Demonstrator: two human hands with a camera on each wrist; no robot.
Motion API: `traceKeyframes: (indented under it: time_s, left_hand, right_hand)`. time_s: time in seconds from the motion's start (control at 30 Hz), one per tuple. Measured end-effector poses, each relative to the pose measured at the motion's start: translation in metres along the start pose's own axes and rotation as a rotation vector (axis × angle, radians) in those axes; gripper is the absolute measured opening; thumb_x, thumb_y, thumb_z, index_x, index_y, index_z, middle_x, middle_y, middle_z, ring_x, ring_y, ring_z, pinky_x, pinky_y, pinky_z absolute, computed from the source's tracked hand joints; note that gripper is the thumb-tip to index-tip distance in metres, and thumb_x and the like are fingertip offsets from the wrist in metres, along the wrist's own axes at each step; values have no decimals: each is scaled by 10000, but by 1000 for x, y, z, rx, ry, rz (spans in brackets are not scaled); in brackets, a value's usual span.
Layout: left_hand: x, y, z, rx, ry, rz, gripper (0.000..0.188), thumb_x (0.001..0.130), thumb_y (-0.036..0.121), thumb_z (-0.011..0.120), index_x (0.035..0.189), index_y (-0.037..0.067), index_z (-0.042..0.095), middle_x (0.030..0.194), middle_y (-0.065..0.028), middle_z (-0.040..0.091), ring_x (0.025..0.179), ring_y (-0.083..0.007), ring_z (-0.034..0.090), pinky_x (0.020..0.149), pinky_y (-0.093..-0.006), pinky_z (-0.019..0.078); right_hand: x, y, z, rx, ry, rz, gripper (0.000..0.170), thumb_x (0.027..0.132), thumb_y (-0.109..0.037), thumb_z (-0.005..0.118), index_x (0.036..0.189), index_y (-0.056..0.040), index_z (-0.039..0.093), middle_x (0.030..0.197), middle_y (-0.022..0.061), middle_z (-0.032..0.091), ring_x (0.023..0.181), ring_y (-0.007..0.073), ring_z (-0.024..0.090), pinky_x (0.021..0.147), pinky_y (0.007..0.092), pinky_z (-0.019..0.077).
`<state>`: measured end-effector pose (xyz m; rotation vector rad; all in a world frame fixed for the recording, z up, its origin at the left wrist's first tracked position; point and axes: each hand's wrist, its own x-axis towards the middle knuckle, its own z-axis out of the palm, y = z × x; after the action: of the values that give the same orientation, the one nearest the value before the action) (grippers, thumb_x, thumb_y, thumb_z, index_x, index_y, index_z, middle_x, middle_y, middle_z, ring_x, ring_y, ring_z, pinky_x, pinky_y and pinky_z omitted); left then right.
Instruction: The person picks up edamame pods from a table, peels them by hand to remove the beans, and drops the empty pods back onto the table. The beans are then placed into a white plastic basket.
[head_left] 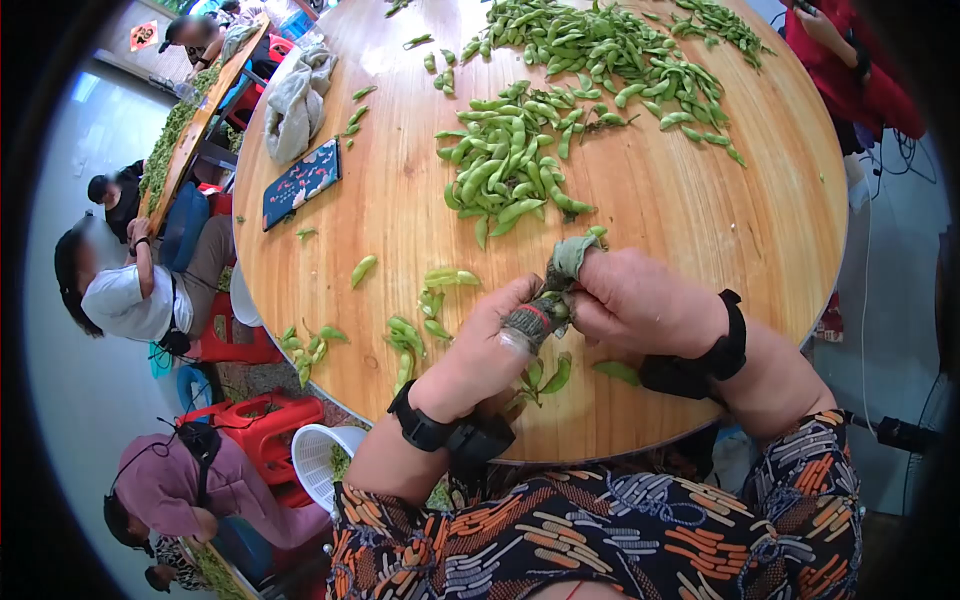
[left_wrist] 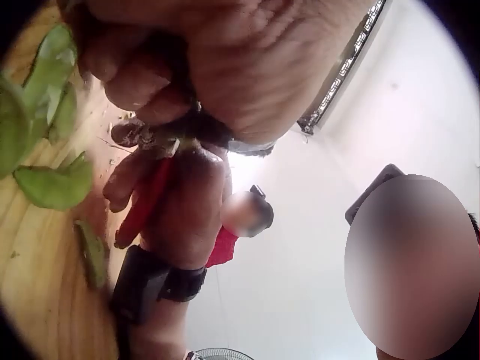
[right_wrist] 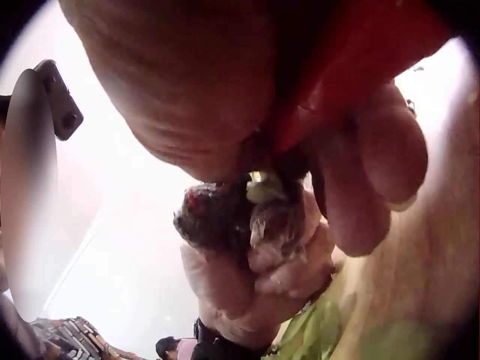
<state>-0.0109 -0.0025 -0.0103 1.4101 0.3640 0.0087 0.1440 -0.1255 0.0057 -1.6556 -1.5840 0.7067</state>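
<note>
Both hands meet over the near edge of a round wooden table (head_left: 700, 215). My left hand (head_left: 475, 350) and right hand (head_left: 645, 300) pinch a green soybean pod (head_left: 551, 298) between their fingertips, mostly hidden by the fingers. In the right wrist view a pale green bit of the pod (right_wrist: 262, 187) shows between the digits. A dark grey wrap with a red band (head_left: 530, 320) covers a left digit, and a grey-green cloth wrap (head_left: 574, 256) covers a right one. Loose pods (head_left: 556, 374) lie just below the hands.
A heap of green pods (head_left: 510, 150) lies ahead, with a larger pile (head_left: 600, 50) behind. Scattered pods (head_left: 403, 340) lie left of the hands. A patterned pouch (head_left: 302, 184) and grey cloth (head_left: 300, 105) rest at the left edge. A white basket (head_left: 315, 455) stands below; people sit around.
</note>
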Motion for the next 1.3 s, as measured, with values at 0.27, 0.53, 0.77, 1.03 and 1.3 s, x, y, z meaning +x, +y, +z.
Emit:
traceKeyframes:
  time_s: [0.27, 0.53, 0.77, 1.03, 1.3]
  left_hand:
    - [0, 1, -5, -281, -45, -156, 199, 918, 179, 515, 1083, 71, 538, 787, 60, 495, 673, -19, 435, 575, -174, 334]
    - [-3, 15, -1, -244, -125, -166, 247, 914, 217, 590, 1122, 86, 565, 873, 99, 505, 747, 10, 418, 621, -154, 345]
    - [2, 9, 8, -190, 13, -90, 227, 899, 90, 527, 1122, 65, 560, 871, 80, 512, 755, -10, 433, 641, -157, 356]
    - [5, 4, -15, -313, 176, -42, 216, 973, 234, 398, 970, 73, 543, 645, 38, 426, 506, -51, 361, 440, -177, 266]
    - [10, -6, -24, -548, 243, 43, 297, 976, 344, 419, 982, 71, 535, 625, 16, 464, 465, -67, 387, 389, -191, 285]
  right_hand:
    - [-2, -4, 1, -104, 48, 27, 201, 789, -74, 531, 945, 12, 438, 709, 232, 566, 699, 423, 579, 599, 462, 480]
    - [-3, -13, -5, 343, -38, 209, 193, 796, -69, 517, 971, -17, 454, 749, 210, 575, 702, 417, 572, 599, 466, 463]
    - [-7, -15, 13, -105, 125, 22, 205, 774, -64, 542, 947, -6, 448, 723, 208, 572, 682, 414, 574, 580, 463, 474]
    - [-6, -7, -5, -362, -133, 98, 179, 790, -89, 538, 924, 7, 467, 703, 220, 575, 661, 395, 585, 578, 478, 478]
    - [-34, -101, 39, 223, -205, -515, 108, 772, -105, 536, 697, -34, 506, 634, 144, 503, 550, 304, 550, 446, 386, 439]
